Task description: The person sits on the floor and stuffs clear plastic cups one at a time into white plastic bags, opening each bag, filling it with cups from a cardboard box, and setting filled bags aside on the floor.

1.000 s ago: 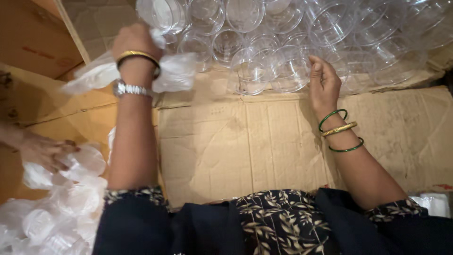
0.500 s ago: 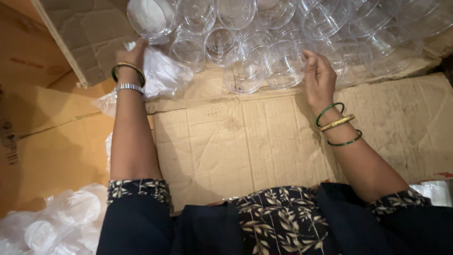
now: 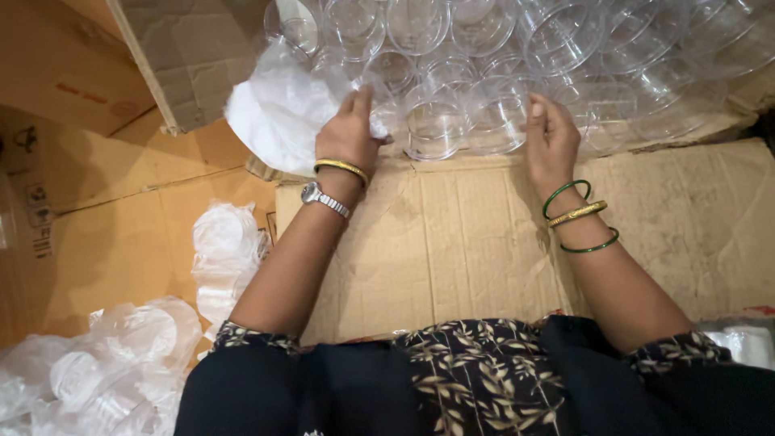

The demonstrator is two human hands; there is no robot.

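Both arms reach straight forward, toward twelve o'clock, palms down over a flattened cardboard sheet [image 3: 484, 242]. The left hand [image 3: 349, 133], with a gold bangle and a metal watch at the wrist, rests on a crumpled white plastic bag [image 3: 278, 109]; its fingers are closed loosely on the bag's edge, though how firmly it grips cannot be told. The right hand [image 3: 551, 137], wearing green and gold bangles, lies with fingers stretched and slightly spread, fingertips touching the clear plastic cups [image 3: 500, 64] and holding nothing. The cups are see-through, round-rimmed, lying on their sides in packed rows across the top, from eleven to two o'clock. At ten o'clock stands a cardboard box flap [image 3: 186, 56]. At seven o'clock lie more bagged cups [image 3: 121, 371], wrapped in thin plastic.
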